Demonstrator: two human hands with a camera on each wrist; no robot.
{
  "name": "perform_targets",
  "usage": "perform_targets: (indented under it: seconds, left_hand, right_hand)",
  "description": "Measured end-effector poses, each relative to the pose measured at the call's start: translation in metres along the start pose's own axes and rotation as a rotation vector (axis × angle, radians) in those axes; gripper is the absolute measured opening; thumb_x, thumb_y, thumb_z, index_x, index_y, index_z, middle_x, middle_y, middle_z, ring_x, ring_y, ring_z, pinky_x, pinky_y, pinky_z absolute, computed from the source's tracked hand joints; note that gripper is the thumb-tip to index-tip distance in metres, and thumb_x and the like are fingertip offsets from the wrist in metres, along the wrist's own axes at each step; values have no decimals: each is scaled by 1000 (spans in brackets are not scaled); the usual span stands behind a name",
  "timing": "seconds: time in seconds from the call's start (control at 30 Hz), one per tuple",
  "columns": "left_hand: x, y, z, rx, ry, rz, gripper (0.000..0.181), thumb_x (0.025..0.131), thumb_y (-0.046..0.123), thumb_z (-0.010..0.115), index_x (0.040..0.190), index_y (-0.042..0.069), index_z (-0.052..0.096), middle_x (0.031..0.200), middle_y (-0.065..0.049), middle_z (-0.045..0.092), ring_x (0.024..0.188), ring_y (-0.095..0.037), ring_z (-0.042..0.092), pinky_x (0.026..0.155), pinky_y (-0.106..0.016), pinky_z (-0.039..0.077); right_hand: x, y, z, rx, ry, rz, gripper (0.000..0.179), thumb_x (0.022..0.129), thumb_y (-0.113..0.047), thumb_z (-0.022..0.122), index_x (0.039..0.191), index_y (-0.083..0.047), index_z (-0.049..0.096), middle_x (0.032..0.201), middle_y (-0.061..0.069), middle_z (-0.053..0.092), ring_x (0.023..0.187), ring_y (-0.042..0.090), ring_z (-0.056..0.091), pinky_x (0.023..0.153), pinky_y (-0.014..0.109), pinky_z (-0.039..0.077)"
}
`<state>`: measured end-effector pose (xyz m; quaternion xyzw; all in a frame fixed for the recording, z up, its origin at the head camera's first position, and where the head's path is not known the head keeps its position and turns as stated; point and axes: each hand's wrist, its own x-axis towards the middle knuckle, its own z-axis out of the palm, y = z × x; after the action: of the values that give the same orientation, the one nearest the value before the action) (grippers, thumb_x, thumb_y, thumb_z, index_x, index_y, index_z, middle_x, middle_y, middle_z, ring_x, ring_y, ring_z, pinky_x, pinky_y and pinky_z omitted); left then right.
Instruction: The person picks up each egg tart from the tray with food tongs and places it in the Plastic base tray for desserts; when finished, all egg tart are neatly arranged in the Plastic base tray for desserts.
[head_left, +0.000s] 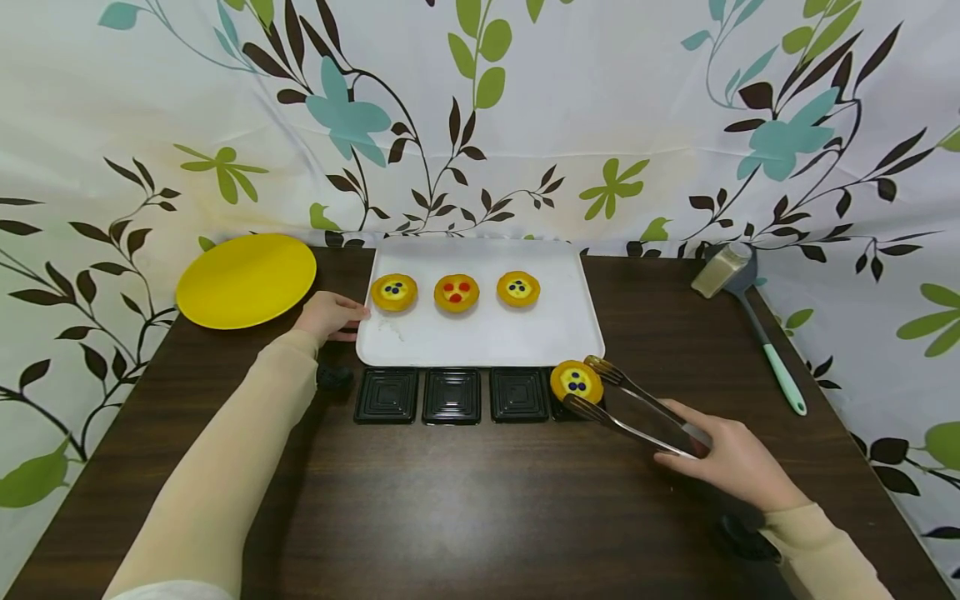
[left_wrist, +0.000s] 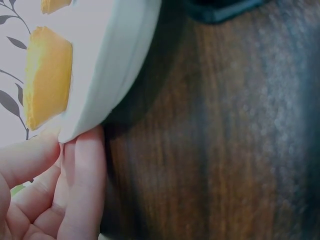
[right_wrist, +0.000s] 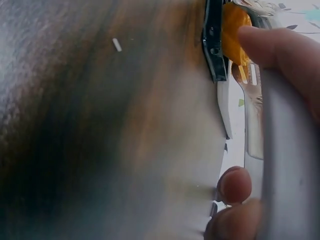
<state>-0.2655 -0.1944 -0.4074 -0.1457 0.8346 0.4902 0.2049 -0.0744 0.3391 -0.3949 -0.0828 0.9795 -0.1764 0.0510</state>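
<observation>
My left hand (head_left: 328,317) pinches the left edge of a white tray (head_left: 480,342) between thumb and fingers; the left wrist view shows the grip at the tray rim (left_wrist: 95,112). On the tray stand three tarts in a row: blue-dotted (head_left: 394,292), red-dotted (head_left: 457,293) and blue-dotted (head_left: 518,288). My right hand (head_left: 738,458) holds metal tongs (head_left: 645,433). Their tips are either side of another blue-dotted tart (head_left: 576,379), at the rightmost black square holder, which it partly hides. Whether the tart touches that holder I cannot tell.
Several black square holders, such as the leftmost (head_left: 386,397), line the tray's front. A yellow plate (head_left: 247,282) lies at back left. At back right are a spatula (head_left: 783,379) and a pale-topped shaker (head_left: 722,271). Patterned cloth (head_left: 525,200) bounds the dark table (head_left: 450,508).
</observation>
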Motion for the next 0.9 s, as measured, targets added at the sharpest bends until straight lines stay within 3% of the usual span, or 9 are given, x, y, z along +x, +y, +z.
perform_targets:
  seconds: [0.2, 0.4, 0.7, 0.83, 0.9]
  left_hand:
    - [-3, 1, 1, -6, -3, 8, 41, 96, 18, 57, 128, -7, 53, 130, -24, 51, 116, -35, 55, 81, -33, 57]
    - [-3, 1, 1, -1, 3, 4, 41, 96, 18, 57, 128, -7, 53, 129, -23, 51, 116, -35, 55, 81, -34, 57]
    - [-6, 3, 0, -4, -2, 4, 40, 97, 17, 56, 128, -7, 52, 131, -24, 50, 117, -35, 54, 83, -34, 56]
    - [-6, 3, 0, -8, -5, 1, 40, 97, 16, 55, 129, -8, 52, 131, -24, 50, 118, -35, 54, 83, -34, 56]
    - [-5, 3, 1, -9, -4, -5, 40, 97, 16, 56, 129, -8, 52, 131, -24, 50, 117, -35, 54, 83, -34, 56]
  right_hand:
    - [0, -1, 2, -17, -2, 0, 81, 72, -57, 74, 138, -17, 50, 66, -3, 48, 59, 10, 43, 52, 24, 33]
    - [1, 0, 0, -22, -1, -13, 85, 71, -58, 75, 140, -18, 48, 83, 3, 61, 69, 14, 51, 58, 31, 42]
    - [2, 0, -5, -16, 10, -16, 86, 70, -56, 77, 141, -19, 46, 94, 10, 64, 71, 17, 53, 59, 33, 44]
    - [5, 2, -8, -5, 31, -28, 85, 71, -54, 77, 142, -20, 45, 90, 11, 64, 74, 18, 57, 61, 36, 47]
    - [7, 2, -9, 0, 37, -29, 85, 71, -54, 77, 142, -20, 45, 80, 9, 61, 73, 19, 56, 61, 35, 46]
